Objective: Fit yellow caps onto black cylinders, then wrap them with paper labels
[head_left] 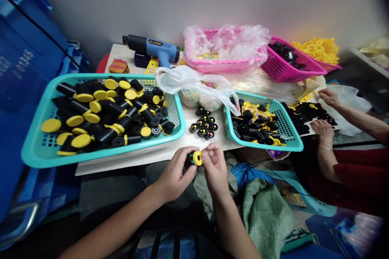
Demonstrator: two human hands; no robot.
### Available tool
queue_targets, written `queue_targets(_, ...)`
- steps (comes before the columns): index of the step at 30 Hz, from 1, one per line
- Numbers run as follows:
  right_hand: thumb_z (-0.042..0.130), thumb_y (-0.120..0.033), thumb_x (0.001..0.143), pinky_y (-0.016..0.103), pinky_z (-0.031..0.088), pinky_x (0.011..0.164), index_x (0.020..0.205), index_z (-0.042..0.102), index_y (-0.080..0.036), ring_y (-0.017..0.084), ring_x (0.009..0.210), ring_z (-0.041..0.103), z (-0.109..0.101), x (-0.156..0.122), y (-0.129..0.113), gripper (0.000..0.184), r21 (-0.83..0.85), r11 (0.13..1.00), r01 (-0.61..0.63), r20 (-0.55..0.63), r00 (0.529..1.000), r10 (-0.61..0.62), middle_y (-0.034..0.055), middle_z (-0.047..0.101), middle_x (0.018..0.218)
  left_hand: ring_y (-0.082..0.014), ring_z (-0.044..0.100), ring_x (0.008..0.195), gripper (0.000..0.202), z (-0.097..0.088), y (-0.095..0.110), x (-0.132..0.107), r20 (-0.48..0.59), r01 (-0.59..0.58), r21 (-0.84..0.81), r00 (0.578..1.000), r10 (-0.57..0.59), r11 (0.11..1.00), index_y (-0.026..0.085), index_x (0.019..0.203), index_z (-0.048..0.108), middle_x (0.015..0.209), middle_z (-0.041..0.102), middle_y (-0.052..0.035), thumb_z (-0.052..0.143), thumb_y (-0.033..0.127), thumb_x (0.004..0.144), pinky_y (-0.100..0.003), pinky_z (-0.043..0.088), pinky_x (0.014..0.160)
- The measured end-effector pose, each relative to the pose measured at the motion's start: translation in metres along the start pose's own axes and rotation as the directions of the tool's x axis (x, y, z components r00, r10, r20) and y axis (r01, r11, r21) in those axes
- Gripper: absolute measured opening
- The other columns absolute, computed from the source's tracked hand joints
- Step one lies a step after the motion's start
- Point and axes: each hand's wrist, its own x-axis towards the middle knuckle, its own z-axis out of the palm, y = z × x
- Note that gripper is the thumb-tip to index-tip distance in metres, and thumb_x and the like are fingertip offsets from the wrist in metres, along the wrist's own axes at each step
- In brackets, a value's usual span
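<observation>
My left hand is closed around a short black plastic cylinder with a yellow ring-shaped cap, held in front of the table edge. The cap has a dark round hole and faces right. Close against its right side, my right hand has thumb and fingers pinched together; what lies between them is hidden. Just beyond, several small black cylinders stand on the table with coloured beads showing in their tops. A teal basket of black pieces with yellow caps is to the left. Another teal basket holds black and yellow parts on the right.
A blue heat gun lies at the back. Behind are a plastic-lined pink basket and a magenta basket. A plastic bag overhangs the middle. At right, another person's hands work among black parts. Blue crates stand left.
</observation>
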Motion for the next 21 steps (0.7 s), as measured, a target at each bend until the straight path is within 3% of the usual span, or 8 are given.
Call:
queue_targets(4, 0.071, -0.028, 0.079, 0.023, 0.043, 0.065, 0.092, 0.048, -0.026, 0.011, 0.066, 0.050, 0.006, -0.005, 0.000, 0.026, -0.001, 1.000, 0.028, -0.009, 1.000, -0.028, -0.0050, 0.052, 0.071, -0.0227, 0.055, 0.105, 0.033, -0.002, 0.002, -0.003, 0.012, -0.075, 0.020, 0.997, 0.075, 0.997, 0.020, 0.122, 0.044, 0.113, 0.056, -0.0098, 0.046, 0.017, 0.089, -0.039, 0.047, 0.093)
queue_targets(11, 0.070, -0.030, 0.081, 0.022, 0.043, 0.065, 0.093, 0.046, -0.025, 0.009, 0.066, 0.050, 0.008, -0.006, 0.004, 0.027, 0.037, 0.998, 0.050, 0.014, 0.999, -0.051, -0.0059, 0.052, 0.072, -0.0227, 0.052, 0.103, 0.030, -0.004, 0.008, -0.005, 0.009, -0.049, -0.081, 0.999, 0.050, 0.996, 0.020, 0.120, 0.042, 0.109, 0.053, -0.0087, 0.042, 0.021, 0.090, -0.038, 0.046, 0.089)
queue_targets(16, 0.071, -0.026, 0.080, 0.020, 0.043, 0.063, 0.093, 0.046, -0.026, 0.009, 0.064, 0.051, 0.010, -0.007, 0.004, 0.028, 0.000, 0.995, 0.098, 0.010, 0.995, -0.098, -0.0065, 0.052, 0.071, -0.0222, 0.052, 0.097, 0.029, -0.007, 0.011, -0.003, -0.008, -0.103, -0.067, 0.995, 0.102, 0.992, 0.019, 0.117, 0.043, 0.105, 0.053, -0.0083, 0.046, 0.025, 0.089, -0.037, 0.045, 0.086)
queue_targets(21, 0.073, -0.031, 0.078, 0.022, 0.044, 0.064, 0.094, 0.050, -0.027, 0.010, 0.067, 0.051, 0.009, -0.008, 0.006, 0.029, 0.006, 0.999, 0.049, 0.081, 0.996, -0.049, -0.0046, 0.052, 0.075, -0.0195, 0.054, 0.090, 0.026, -0.007, 0.010, 0.000, -0.096, -0.166, 0.008, 0.981, 0.166, 0.986, 0.019, 0.114, 0.045, 0.098, 0.056, -0.0070, 0.040, 0.017, 0.089, -0.034, 0.046, 0.080)
